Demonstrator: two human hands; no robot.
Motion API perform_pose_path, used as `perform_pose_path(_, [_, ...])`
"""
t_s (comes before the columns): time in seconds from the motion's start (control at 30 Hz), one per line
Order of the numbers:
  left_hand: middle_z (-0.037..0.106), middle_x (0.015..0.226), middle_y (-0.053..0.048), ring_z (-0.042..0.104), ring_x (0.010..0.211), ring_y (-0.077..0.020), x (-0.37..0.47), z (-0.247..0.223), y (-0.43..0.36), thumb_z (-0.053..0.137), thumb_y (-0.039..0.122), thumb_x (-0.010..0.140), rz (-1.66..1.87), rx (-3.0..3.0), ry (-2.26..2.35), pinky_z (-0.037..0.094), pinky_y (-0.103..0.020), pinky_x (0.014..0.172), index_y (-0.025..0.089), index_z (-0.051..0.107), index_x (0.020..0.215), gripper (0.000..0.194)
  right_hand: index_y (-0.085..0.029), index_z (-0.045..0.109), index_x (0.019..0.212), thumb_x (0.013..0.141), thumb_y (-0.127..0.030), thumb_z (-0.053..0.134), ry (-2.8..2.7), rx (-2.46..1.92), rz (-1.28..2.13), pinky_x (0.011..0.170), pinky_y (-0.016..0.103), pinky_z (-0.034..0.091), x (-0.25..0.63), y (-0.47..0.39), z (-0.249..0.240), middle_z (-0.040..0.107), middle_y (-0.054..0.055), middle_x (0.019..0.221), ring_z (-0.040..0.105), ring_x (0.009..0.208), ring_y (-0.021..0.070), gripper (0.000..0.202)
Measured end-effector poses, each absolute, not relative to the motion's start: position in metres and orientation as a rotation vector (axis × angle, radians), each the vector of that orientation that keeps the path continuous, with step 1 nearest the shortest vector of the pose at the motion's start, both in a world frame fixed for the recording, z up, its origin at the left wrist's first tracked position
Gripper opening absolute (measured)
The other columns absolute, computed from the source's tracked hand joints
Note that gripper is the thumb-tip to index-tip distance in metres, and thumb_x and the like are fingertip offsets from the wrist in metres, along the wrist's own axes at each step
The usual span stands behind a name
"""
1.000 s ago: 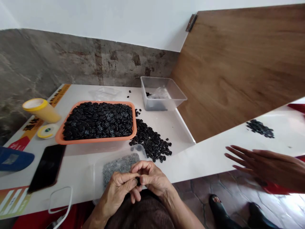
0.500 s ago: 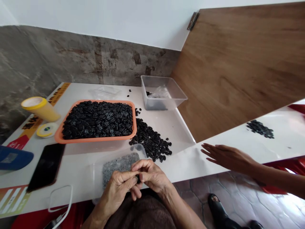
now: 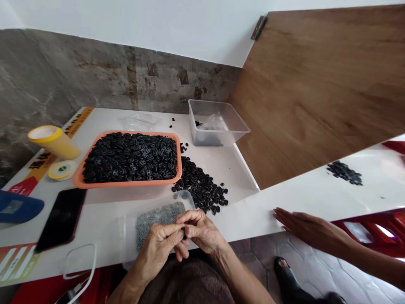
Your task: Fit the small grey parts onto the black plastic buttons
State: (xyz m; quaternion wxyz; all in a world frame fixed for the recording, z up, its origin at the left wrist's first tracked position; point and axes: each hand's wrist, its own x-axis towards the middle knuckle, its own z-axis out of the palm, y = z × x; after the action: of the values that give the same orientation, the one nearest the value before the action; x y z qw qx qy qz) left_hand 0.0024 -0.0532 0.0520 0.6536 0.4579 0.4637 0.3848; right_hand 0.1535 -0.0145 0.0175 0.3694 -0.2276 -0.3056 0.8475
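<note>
The left hand point(image 3: 161, 242) and the right hand point(image 3: 198, 231) are brought together at the near edge of the table point(image 3: 104, 215), fingertips meeting. A small dark part point(image 3: 184, 232) is pinched between the thumbs and forefingers of both hands; most of it is hidden by the fingers, so its form cannot be told. Both hands are closed narrowly around it, which suggests that fine work between the fingertips is in hand.

Directly behind the hands, a clear shallow tub point(image 3: 152, 217) of small grey metal pieces is set at the near edge, within easy reach. Just beyond it, a loose heap of black parts point(image 3: 202, 188) lies on the table, touching the right side of an orange tray point(image 3: 126, 183) filled with the same black parts. A clear box point(image 3: 217, 122) stands toward the far edge.

Along the left edge are placed a yellow container point(image 3: 53, 141), a yellow tape roll point(image 3: 61, 169), a black phone point(image 3: 61, 219) and a white cable point(image 3: 79, 264).

At the right, another person's hand point(image 3: 308, 228) is laid flat and open at the near edge of an adjoining surface, on which a second small pile point(image 3: 344, 173) of black parts lies well apart.
</note>
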Motion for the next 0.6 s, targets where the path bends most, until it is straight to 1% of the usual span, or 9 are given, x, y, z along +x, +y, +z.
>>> perform_pose_path(0.13, [0.068,0.052,-0.006,0.059,0.045,-0.0143,0.005,0.043,-0.054,0.058,0.039,0.084,0.886,1.003,1.064,0.048,-0.024,0.048,0.012,0.076,0.091,0.033,-0.014,0.073,0.083,0.058,-0.031,0.086,-0.769,-0.63,2.161,0.048,0.02,0.043,0.15,-0.015,0.015,0.067,0.002,0.065,0.054,0.046,0.0077,0.033])
perform_pose_path(0.2, [0.067,0.051,-0.006,0.06,0.048,-0.0153,0.007,0.036,-0.054,0.06,0.039,0.082,0.922,0.953,1.082,0.048,-0.024,0.048,0.012,0.075,0.092,0.033,-0.014,0.073,0.084,0.057,-0.036,0.086,-0.765,-0.667,2.124,0.05,0.021,0.042,0.149,-0.017,0.013,0.067,0.002,0.065,0.051,0.046,0.0071,0.037])
perform_pose_path(0.27, [0.067,0.052,-0.005,0.061,0.05,-0.0153,0.008,0.031,-0.053,0.062,0.038,0.08,0.964,0.879,1.085,0.048,-0.024,0.05,0.012,0.075,0.093,0.031,-0.015,0.073,0.089,0.061,-0.046,0.081,-0.807,-0.736,2.03,0.054,0.022,0.043,0.152,-0.021,0.011,0.067,0.002,0.068,0.051,0.051,0.0079,0.042])
perform_pose_path(0.33, [0.068,0.054,-0.005,0.06,0.05,-0.0143,0.008,0.03,-0.051,0.066,0.038,0.077,1.013,0.767,1.086,0.047,-0.023,0.05,0.013,0.074,0.092,0.03,-0.017,0.072,0.097,0.069,-0.054,0.073,-0.96,-0.866,1.825,0.064,0.025,0.045,0.163,-0.027,0.013,0.068,0.005,0.078,0.056,0.063,0.0121,0.047])
perform_pose_path(0.37, [0.068,0.054,-0.005,0.06,0.05,-0.0141,0.007,0.031,-0.05,0.068,0.038,0.075,1.029,0.708,1.086,0.046,-0.022,0.049,0.012,0.074,0.091,0.031,-0.018,0.072,0.1,0.073,-0.055,0.069,-1.054,-0.941,1.682,0.069,0.027,0.045,0.17,-0.031,0.016,0.069,0.006,0.084,0.058,0.07,0.0145,0.046])
perform_pose_path(0.4, [0.068,0.053,-0.006,0.06,0.049,-0.014,0.006,0.032,-0.048,0.07,0.038,0.073,1.039,0.651,1.088,0.045,-0.022,0.048,0.012,0.074,0.089,0.031,-0.02,0.072,0.1,0.077,-0.055,0.065,-1.137,-1.003,1.535,0.073,0.029,0.045,0.178,-0.034,0.019,0.069,0.007,0.09,0.058,0.077,0.0165,0.043])
perform_pose_path(0.47, [0.069,0.054,-0.006,0.06,0.049,-0.0138,0.003,0.035,-0.045,0.074,0.039,0.069,1.042,0.57,1.087,0.044,-0.021,0.047,0.012,0.074,0.086,0.032,-0.021,0.071,0.097,0.085,-0.05,0.058,-1.213,-1.062,1.292,0.075,0.03,0.045,0.193,-0.037,0.028,0.067,0.008,0.094,0.057,0.08,0.0182,0.034])
perform_pose_path(0.53, [0.069,0.057,-0.007,0.06,0.049,-0.0133,0.002,0.035,-0.043,0.076,0.039,0.066,1.03,0.531,1.072,0.043,-0.021,0.046,0.011,0.074,0.084,0.033,-0.021,0.071,0.092,0.089,-0.048,0.053,-1.238,-1.039,1.169,0.076,0.033,0.045,0.202,-0.036,0.037,0.066,0.009,0.092,0.057,0.081,0.02,0.032])
perform_pose_path(0.6, [0.07,0.06,-0.007,0.059,0.047,-0.0127,0.002,0.033,-0.041,0.078,0.039,0.063,1.036,0.521,1.065,0.042,-0.021,0.046,0.011,0.073,0.082,0.034,-0.021,0.07,0.09,0.09,-0.048,0.05,-1.299,-1.023,1.102,0.077,0.035,0.045,0.205,-0.031,0.042,0.066,0.009,0.089,0.058,0.085,0.0223,0.035])
